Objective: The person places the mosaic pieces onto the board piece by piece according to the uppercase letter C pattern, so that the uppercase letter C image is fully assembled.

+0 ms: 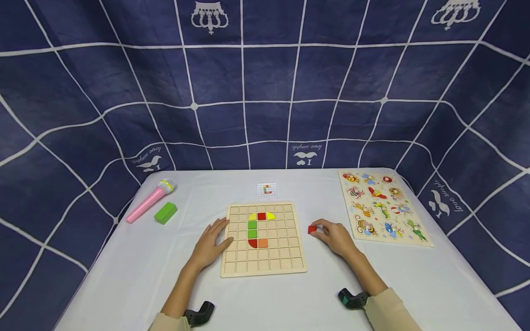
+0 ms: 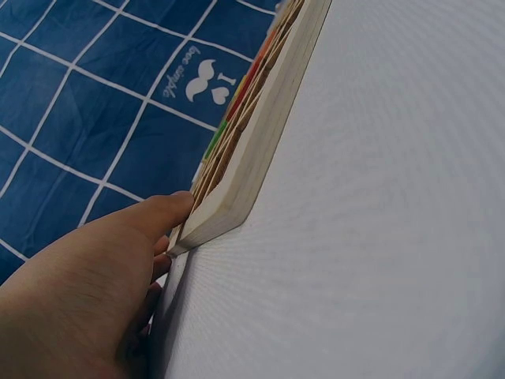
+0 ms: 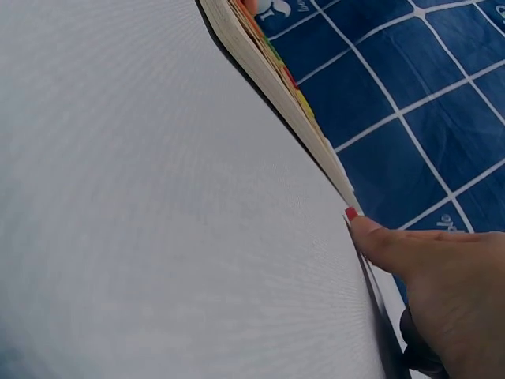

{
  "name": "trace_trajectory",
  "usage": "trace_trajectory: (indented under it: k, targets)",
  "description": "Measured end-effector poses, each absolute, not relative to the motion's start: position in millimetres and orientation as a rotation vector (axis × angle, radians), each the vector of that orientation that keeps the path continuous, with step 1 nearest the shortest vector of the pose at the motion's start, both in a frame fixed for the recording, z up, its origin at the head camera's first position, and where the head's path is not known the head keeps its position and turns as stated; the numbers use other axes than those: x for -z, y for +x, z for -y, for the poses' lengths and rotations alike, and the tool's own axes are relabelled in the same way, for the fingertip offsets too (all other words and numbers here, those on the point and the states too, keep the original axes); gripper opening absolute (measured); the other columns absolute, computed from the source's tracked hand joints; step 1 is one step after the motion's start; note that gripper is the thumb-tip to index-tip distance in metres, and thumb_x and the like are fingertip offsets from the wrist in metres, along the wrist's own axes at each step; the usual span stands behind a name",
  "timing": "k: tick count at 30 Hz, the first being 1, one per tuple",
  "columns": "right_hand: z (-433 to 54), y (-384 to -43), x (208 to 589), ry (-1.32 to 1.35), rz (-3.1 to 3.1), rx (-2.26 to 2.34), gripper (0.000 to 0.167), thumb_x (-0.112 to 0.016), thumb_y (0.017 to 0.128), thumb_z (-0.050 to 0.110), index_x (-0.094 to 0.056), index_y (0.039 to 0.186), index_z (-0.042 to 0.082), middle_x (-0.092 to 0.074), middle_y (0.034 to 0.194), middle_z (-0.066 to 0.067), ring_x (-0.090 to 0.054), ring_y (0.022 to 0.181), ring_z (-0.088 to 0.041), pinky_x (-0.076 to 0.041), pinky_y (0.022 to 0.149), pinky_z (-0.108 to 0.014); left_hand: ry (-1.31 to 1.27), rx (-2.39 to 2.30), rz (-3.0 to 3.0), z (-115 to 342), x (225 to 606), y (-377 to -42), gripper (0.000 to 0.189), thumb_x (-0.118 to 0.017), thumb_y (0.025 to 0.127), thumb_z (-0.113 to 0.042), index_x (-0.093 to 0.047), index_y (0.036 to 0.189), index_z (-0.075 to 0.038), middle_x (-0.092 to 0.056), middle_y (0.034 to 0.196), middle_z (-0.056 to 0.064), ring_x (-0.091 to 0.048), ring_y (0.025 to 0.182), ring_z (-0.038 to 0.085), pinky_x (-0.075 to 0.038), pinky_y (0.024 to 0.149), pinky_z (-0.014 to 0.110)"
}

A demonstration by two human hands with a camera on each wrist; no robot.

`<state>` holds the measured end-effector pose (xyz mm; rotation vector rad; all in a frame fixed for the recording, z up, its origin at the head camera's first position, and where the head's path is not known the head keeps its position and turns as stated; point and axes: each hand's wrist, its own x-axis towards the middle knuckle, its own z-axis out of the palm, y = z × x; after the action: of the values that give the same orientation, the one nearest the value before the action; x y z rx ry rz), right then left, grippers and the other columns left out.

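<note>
A wooden grid board [image 1: 285, 257] lies in the middle of the table, several colored pieces set in its cells. They form a bent line: a red square [image 1: 261, 216] between two yellow rounded pieces, green squares [image 1: 252, 233] below, then a dark red rounded piece [image 1: 253, 243] and an orange square [image 1: 262, 242]. My left hand [image 1: 208, 246] rests at the board's left edge, fingers extended, thumb touching the rim. Right of the board, my right hand [image 1: 337, 235] pinches a small red block [image 1: 312, 229] between thumb and fingertips, low over the table; in the right wrist view only the red block's tip [image 3: 351, 213] shows.
Behind the board lies a small pattern card [image 1: 267, 190]. A pink toy microphone [image 1: 146, 202] and a green block [image 1: 165, 213] are at the left. An insect puzzle board [image 1: 383, 209] lies at the right. A blue checked cloth [image 1: 265, 92] hangs behind the white table.
</note>
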<state>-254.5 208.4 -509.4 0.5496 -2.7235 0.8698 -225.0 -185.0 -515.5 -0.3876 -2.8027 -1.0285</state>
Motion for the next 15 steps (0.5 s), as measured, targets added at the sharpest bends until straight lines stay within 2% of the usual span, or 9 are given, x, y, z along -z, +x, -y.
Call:
trace_trajectory:
  k: [7,15]
  targets:
    - [-197,-253,497,0.626,2.682,-0.911,0.023,-0.072,0.079,0.034,-0.067,0.099,0.024,-0.029,0.05,0.014,-0.023,0.044,-0.001,-0.021,0.041,-0.019,-0.383,1.014,2.816,185,515,-225,0.059,-0.062,0.089,-0.032,-0.042,0.138,-0.005,-0.037,0.144,0.012,-0.023,0.136,0.03,-0.011,0.112,0.043]
    - [-158,-247,483,0.812,2.675,-0.948,0.024,-0.07,0.081,0.036,-0.067,0.102,0.025,-0.03,0.051,0.015,-0.023,0.045,0.001,-0.021,0.041,-0.017,-0.379,1.014,2.814,185,516,-225,0.059,-0.062,0.088,-0.032,-0.042,0.137,-0.005,-0.037,0.144,0.013,-0.023,0.136,0.03,-0.011,0.112,0.043]
